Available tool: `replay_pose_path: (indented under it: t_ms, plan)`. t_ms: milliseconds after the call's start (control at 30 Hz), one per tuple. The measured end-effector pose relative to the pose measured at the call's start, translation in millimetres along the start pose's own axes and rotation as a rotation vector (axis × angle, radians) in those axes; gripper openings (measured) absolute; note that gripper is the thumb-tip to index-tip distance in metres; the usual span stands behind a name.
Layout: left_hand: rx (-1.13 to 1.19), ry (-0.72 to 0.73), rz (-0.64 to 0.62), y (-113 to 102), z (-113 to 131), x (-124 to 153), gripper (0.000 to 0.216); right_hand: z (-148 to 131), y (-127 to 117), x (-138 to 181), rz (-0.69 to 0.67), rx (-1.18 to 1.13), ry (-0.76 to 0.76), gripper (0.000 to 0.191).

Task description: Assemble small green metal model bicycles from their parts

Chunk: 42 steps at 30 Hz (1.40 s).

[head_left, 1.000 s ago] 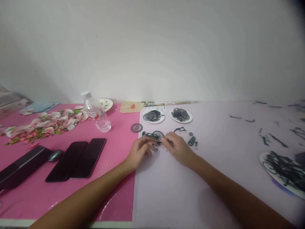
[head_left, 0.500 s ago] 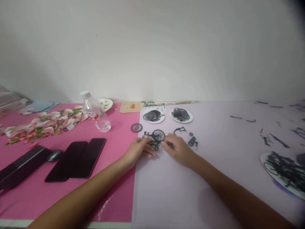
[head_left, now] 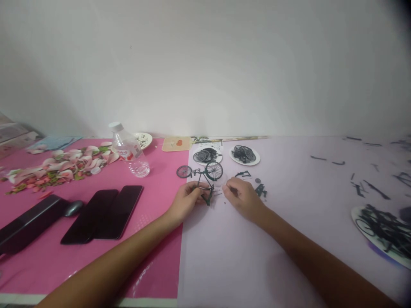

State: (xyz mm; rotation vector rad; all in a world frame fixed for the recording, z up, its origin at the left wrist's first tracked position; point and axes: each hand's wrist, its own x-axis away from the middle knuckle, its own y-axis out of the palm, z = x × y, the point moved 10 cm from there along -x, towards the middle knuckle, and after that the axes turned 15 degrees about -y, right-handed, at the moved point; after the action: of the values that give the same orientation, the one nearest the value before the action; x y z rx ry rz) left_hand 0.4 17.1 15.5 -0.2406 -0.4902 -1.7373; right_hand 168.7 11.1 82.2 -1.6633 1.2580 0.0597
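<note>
My left hand is closed on a dark green model bicycle frame, its thumb and fingers pinching the lower part. One spoked wheel sits on the far end of the frame. Just right of the frame, my right hand has thumb and forefinger pinched together; whatever is between them is too small to make out. A loose spoked wheel lies to the left, on the pink side. Beyond my right hand are a black curved part and a dark green part.
Two white plates of black parts, a left one and a right one, stand at the back. A larger plate is at far right, near scattered pieces. Leftward are a water bottle, artificial petals and two phones.
The bicycle frame has turned in my left hand, with its wheel now pointing away and more of the frame showing. My right hand has moved slightly right, apart from the frame.
</note>
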Motion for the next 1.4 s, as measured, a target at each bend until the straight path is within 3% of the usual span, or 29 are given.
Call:
replay_pose_path:
  t_ms: [367,900,1133,1400]
  plan:
    - [0.042,0.022,-0.06,7.2,-2.1,1.0,0.029,-4.3,-6.8,-2.4,0.079,0.012,-0.019,0.04]
    - [-0.01,0.057,-0.057,7.3,-0.6,1.2,0.025,-10.0,-6.4,-4.3,0.037,-0.008,-0.036,0.038]
    - [-0.085,0.145,-0.071,7.7,-0.3,2.1,0.023,-10.7,-4.1,-4.7,0.009,0.013,-0.021,0.038]
    - [-0.055,0.129,-0.087,8.6,-1.9,1.2,0.035,-6.1,1.4,-3.0,-0.024,-0.001,-0.005,0.039]
